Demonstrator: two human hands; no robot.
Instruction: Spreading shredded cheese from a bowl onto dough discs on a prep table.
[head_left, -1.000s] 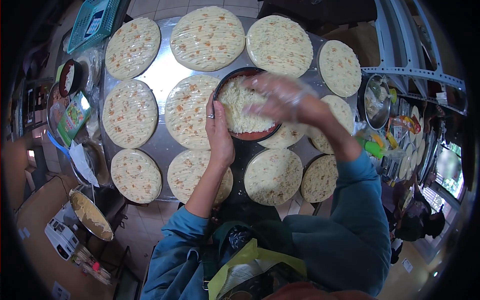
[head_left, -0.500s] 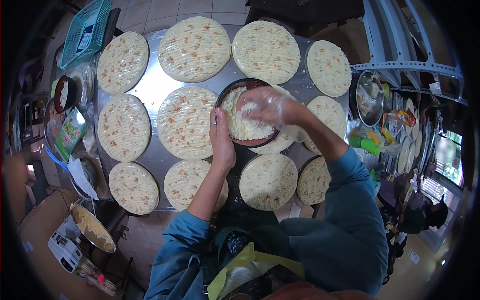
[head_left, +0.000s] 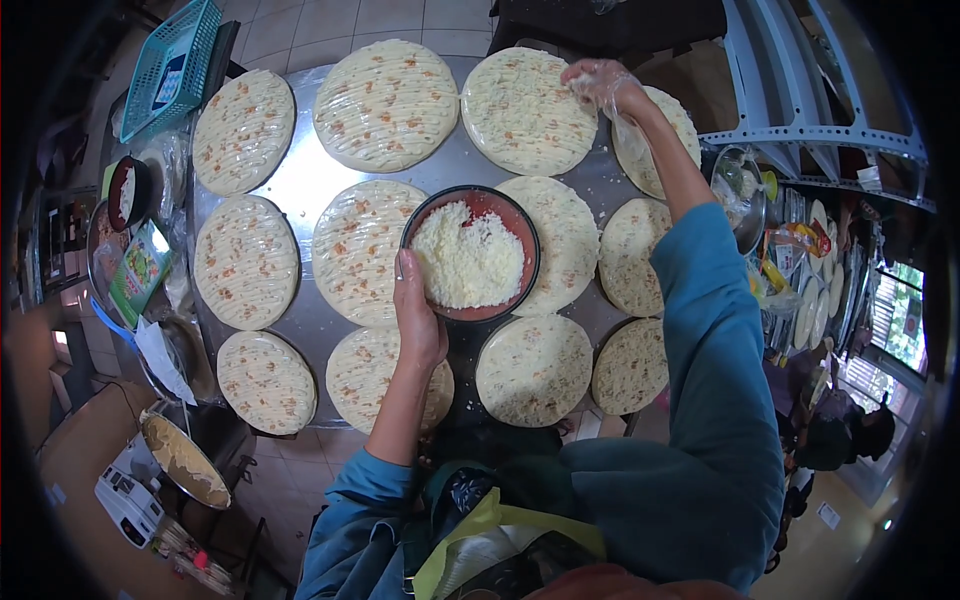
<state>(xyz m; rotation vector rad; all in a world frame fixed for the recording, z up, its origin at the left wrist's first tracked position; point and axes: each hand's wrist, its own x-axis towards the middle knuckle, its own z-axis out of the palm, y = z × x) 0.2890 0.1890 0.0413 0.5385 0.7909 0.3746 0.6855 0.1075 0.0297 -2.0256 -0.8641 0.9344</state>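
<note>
My left hand (head_left: 420, 318) grips the near-left side of a round bowl (head_left: 512, 222), reddish inside with a dark rim, its thumb on the edge. White crumbled cheese (head_left: 462, 262) fills much of that bowl. My right hand (head_left: 608, 86), in a clear plastic glove, is at the far right with bent fingers closed around some white crumbs. Below its fingertips lies the right edge of a topped pizza base (head_left: 528, 110). Another base (head_left: 672, 135) is partly hidden under my right wrist. The bowl overlaps a middle base (head_left: 560, 245) and its left neighbour (head_left: 355, 255).
Several round bases with pale sauce and orange bits cover the metal table (head_left: 300, 115). A turquoise basket (head_left: 195, 75) stands far left, a small dark bowl (head_left: 127, 190) below it. At the right are a metal bowl (head_left: 740, 195) and a blue-grey metal rack (head_left: 800, 130).
My right hand has left the bowl and moved far right, over the back row of bases. My left hand has shifted slightly left and nearer with the bowl, whose crumbs now show a hollow.
</note>
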